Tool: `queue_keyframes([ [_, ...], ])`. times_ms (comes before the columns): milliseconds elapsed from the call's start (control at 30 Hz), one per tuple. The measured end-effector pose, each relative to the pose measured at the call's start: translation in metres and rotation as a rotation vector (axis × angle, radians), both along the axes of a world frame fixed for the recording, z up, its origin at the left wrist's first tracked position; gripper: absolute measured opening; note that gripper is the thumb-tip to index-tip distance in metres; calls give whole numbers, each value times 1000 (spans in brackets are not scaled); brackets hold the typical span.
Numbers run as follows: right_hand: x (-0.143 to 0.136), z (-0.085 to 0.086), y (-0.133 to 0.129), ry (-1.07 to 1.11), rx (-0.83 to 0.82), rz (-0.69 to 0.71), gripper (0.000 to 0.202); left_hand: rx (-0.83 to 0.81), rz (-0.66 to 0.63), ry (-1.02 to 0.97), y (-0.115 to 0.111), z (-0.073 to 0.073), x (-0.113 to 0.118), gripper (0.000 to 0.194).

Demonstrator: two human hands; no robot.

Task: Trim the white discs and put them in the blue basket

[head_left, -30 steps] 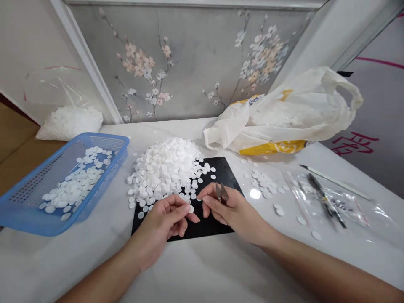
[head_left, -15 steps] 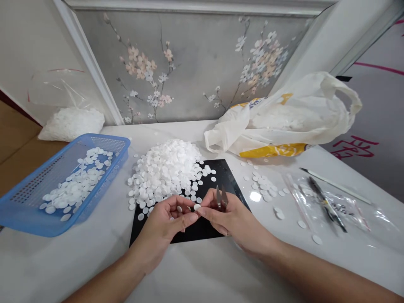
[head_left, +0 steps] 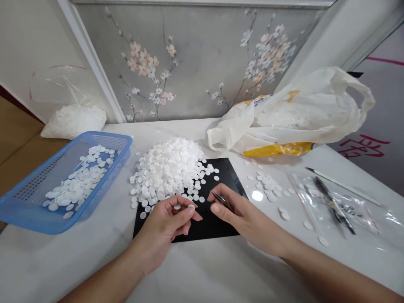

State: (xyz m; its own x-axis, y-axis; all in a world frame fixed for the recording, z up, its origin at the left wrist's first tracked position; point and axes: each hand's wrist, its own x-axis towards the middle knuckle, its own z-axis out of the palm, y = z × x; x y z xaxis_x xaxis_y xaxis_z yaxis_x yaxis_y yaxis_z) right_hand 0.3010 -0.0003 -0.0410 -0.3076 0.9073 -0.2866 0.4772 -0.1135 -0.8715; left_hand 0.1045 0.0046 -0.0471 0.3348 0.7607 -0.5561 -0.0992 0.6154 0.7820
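Note:
A large heap of small white discs [head_left: 172,162] lies on the back left part of a black mat [head_left: 202,225] and spills onto the white table. Over the mat's left side, my left hand [head_left: 172,216] pinches a white disc [head_left: 191,207] between thumb and forefinger, and another disc shows among its curled fingers. My right hand [head_left: 233,206], a short way to the right, is closed around small metal tweezers [head_left: 221,198], whose tips point up and left. A gap separates the two hands, with bare black mat showing between them.
At the left stands a blue basket [head_left: 104,179] with discs inside, and behind it a clear bag of discs [head_left: 74,122]. A white and yellow plastic bag [head_left: 293,122] lies at the back right. Loose discs, a clear zip bag [head_left: 347,210], a black pen [head_left: 325,191] and a white pen-like tool [head_left: 344,184] are on the right.
My right hand has moved right, away from my left hand, and its tweezers have swung from upright to pointing left. The disc that was between both hands is now in my left fingertips.

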Motion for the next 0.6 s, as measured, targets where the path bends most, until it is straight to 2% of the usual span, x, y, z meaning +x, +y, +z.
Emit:
queue_keyframes([
  [233,1,-10,-5,-198,365,166,44,-39,-39,-19,0,-2,-3,21],
  [367,-3,-17,-8,-214,570,191,40,-45,-55,-27,-1,0,-3,20],
  [600,-8,-16,-13,-252,711,200,38,-23,-71,-40,-3,1,-4,17],
])
